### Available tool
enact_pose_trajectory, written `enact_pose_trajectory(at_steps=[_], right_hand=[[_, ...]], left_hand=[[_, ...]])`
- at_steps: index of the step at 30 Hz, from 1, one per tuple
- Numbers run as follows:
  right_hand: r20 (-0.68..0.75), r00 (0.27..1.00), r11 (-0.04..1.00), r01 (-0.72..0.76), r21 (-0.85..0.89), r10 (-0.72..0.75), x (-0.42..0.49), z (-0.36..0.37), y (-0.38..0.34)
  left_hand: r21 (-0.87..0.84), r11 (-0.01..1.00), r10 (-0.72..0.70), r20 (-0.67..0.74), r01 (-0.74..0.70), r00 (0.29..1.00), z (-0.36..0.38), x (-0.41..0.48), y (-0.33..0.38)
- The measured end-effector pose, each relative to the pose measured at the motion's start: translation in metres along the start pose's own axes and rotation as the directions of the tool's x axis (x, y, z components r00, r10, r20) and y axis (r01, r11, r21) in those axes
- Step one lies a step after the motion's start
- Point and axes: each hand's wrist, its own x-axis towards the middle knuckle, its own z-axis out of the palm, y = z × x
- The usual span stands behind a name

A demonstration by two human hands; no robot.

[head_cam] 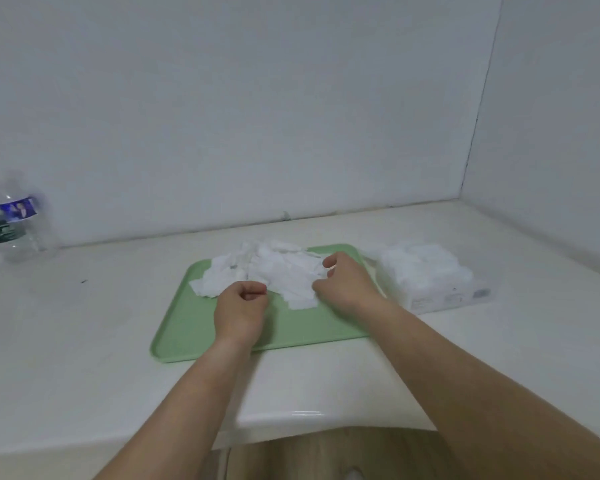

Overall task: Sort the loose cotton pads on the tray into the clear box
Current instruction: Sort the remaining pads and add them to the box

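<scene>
far left on the white tabletop [83,323] stands a clear water bottle [12,223] with a blue and green label, close to the back wall and well apart from everything else. in the middle lies a pale green tray [194,327], its near half bare. the loose cotton pads [277,271] sit in a messy white heap across the tray's far half, spilling up to its back rim.

the left hand [241,308] is at the near left edge of the heap, knuckles up, fingers curled in against the thumb like a small fist; i cannot tell whether a pad is pinched inside it. the right hand [347,284] rests on the right side of the heap, fingers and thumb bent into the pads and gripping some of them.

just beside the tray's right edge sits the clear box [437,282], already piled with white pads that rise above its rim. both bare forearms reach in from the near side.
</scene>
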Motion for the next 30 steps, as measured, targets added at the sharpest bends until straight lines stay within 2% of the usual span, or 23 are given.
enact_pose_trajectory(at_steps=[6,12,19,22,26,29,30], right_hand=[[-0.038,0.999,1.000,-0.002,-0.001,0.002,0.017,0.022,0.004],[-0.159,0.987,0.999,0.029,0.016,-0.027,0.015,0.021,0.012],[-0.215,0.966,0.959,0.188,0.211,-0.142,0.003,0.016,-0.007],[-0.161,0.976,0.931,0.188,0.313,-0.143,0.005,0.022,-0.026],[-0.048,0.988,0.881,0.155,0.448,-0.149,0.009,0.045,-0.048],[0.065,0.992,0.823,0.054,0.565,-0.110,0.012,0.068,-0.065],[0.103,0.990,0.800,0.015,0.600,-0.096,0.013,0.075,-0.070]], left_hand=[[-0.050,0.999,-0.018,-0.075,0.014,0.997,0.000,-0.002,0.002],[-0.149,0.988,-0.052,-0.062,0.043,0.997,-0.003,-0.008,0.004],[0.017,0.998,-0.053,-0.015,0.053,0.998,-0.004,0.011,-0.002],[0.035,0.997,-0.061,-0.021,0.062,0.998,-0.014,0.027,0.001],[0.014,0.999,0.031,-0.091,-0.030,0.995,-0.032,0.050,0.002],[0.031,0.993,0.119,-0.184,-0.115,0.976,-0.051,0.063,0.003],[-0.027,0.992,0.117,-0.199,-0.125,0.973,-0.055,0.065,0.006]])
